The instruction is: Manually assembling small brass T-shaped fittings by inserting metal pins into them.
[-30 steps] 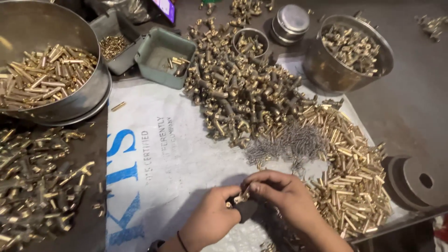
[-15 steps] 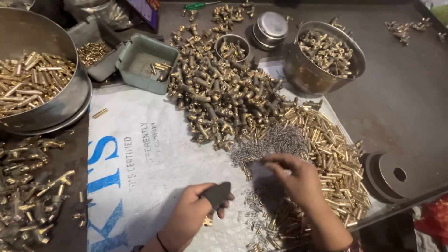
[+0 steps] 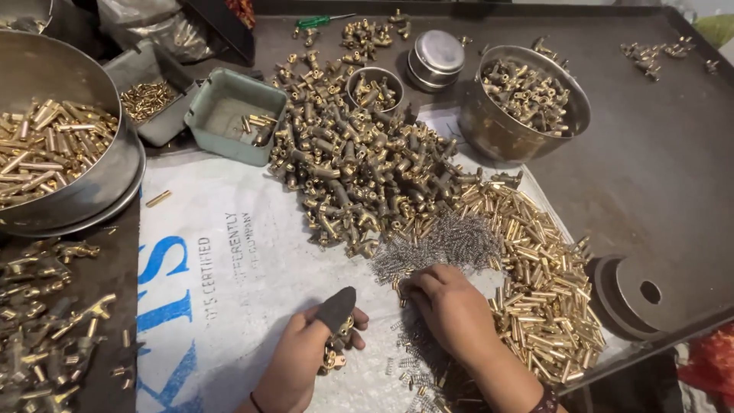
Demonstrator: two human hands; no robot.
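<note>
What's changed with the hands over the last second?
The hands came apart. The right hand moved out to the small springs beside the brass tubes. The left hand kept its brass fitting, with a dark cover on the thumb. Bowls and piles stayed put.

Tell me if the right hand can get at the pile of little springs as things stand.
Probably yes: the right hand already rests at the near edge of the springs, fingertips among them, with nothing lying between.
</note>
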